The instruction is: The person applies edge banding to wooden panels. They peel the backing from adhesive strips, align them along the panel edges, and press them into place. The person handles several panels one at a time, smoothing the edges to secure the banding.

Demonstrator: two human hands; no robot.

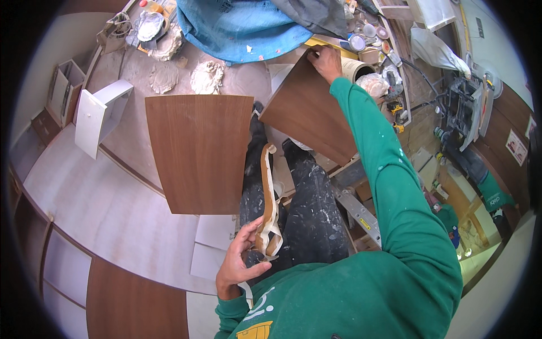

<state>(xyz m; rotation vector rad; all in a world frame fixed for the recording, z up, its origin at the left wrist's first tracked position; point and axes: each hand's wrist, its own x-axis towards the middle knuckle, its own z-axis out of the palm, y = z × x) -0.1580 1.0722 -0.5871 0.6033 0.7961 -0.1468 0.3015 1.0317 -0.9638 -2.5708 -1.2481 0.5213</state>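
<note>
**A:** Edge-banding strip point(270, 195), a long thin ribbon of wood-brown veneer with a pale backing, is what we hold in our left hand point(241, 257). Our fingers are curled closed round its lower end, where it bunches into a loose loop. Above the grip it rises in a soft curve over our dark, paint-spattered trousers point(307, 209).

**B:** And our right hand point(326, 61)?

**A:** It reaches far ahead of the left hand's grip, green sleeve point(384, 164) stretched out, and rests on the top corner of a tilted brown wooden panel point(310, 110). The fingers press against that corner, but we cannot tell whether they are pinching it or only touching it.

**B:** How would we judge the strip to handle?

**A:** Light and floppy, by the look of it. It bends under its own weight, so it probably kinks or creases if squeezed hard. Holding it near one end, as we do, lets the rest hang free; a second hold further up would steady it.

**B:** What lies around?

**A:** Left of the strip stands a second, larger brown wooden panel point(200, 152). Beyond the right hand's reach lie a blue tarpaulin point(243, 31) and scattered tins, and off to the left a small white open box point(101, 116).
</note>
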